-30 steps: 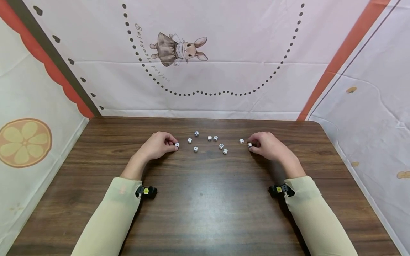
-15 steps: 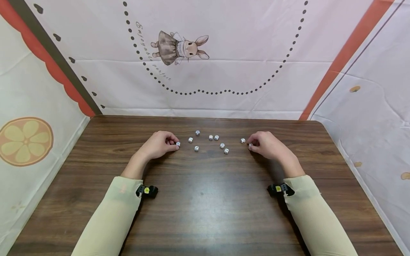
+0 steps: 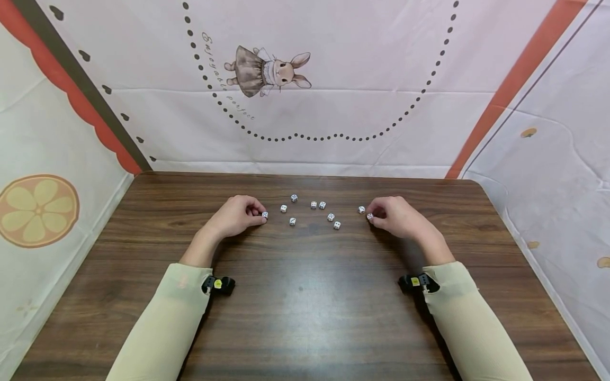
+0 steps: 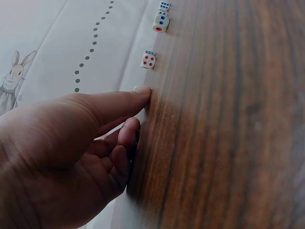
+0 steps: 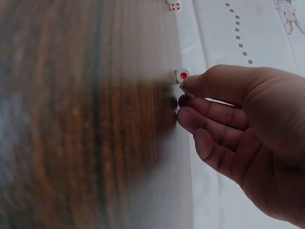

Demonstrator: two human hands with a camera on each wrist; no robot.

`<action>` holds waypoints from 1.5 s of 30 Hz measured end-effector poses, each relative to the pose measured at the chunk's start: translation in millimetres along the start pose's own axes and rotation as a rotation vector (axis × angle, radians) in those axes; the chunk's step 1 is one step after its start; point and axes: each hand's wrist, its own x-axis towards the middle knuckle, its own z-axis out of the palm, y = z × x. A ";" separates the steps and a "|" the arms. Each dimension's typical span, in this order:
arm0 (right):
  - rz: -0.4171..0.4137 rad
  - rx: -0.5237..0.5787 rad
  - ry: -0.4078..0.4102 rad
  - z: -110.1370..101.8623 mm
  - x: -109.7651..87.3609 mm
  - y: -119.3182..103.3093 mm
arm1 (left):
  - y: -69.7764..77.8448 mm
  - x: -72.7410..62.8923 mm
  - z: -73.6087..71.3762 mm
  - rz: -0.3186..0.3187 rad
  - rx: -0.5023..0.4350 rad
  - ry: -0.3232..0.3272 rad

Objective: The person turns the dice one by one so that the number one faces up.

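Note:
Near the back of the wooden table, my left hand [image 3: 236, 216] pinches a small white die [image 3: 265, 215] between thumb and fingers, low at the tabletop. In the left wrist view the thumb [image 4: 119, 106] mostly hides that die. Across from it, my right hand [image 3: 399, 216] holds another white die [image 3: 369, 216] at its thumb and fingertips. Just left of these fingertips lies a loose die [image 3: 361, 209]. The right wrist view shows a die with one red pip [image 5: 183, 75] right by the thumb tip.
Several dice lie scattered between the hands, among them a pair side by side, left die [image 3: 313, 205] and right die [image 3: 322, 205], and a nearer die [image 3: 337, 225]. A printed cloth [image 3: 357, 116] hangs behind the table's back edge [image 3: 305, 174], with more cloth at both sides.
The die in my right hand has turned and shifted slightly left within the fingertips. My left hand and its die stay put; the whole head view shifted slightly earlier on.

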 end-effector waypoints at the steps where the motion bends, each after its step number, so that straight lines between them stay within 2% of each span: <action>1: -0.008 0.005 0.004 0.0 0.0 0.1 | 0.4 -0.2 -0.2 -0.001 -0.001 0.001; 6: -0.028 0.022 0.009 -0.3 0.5 0.8 | 1.4 -0.6 -1.0 -0.002 0.000 0.002; 13: 0.017 0.046 -0.022 0.3 -0.7 1.1 | -0.6 1.0 0.0 0.011 0.008 0.007; 20: 0.028 0.061 -0.034 1.0 -1.0 4.4 | -0.2 0.5 0.1 0.002 -0.008 0.004; 37: 0.000 0.065 -0.030 2.7 -0.3 4.2 | 0.0 -2.4 -1.8 -0.008 -0.022 -0.010; 45: -0.047 0.015 -0.013 5.5 1.6 -1.1 | 0.4 -1.8 -1.8 -0.013 -0.017 -0.016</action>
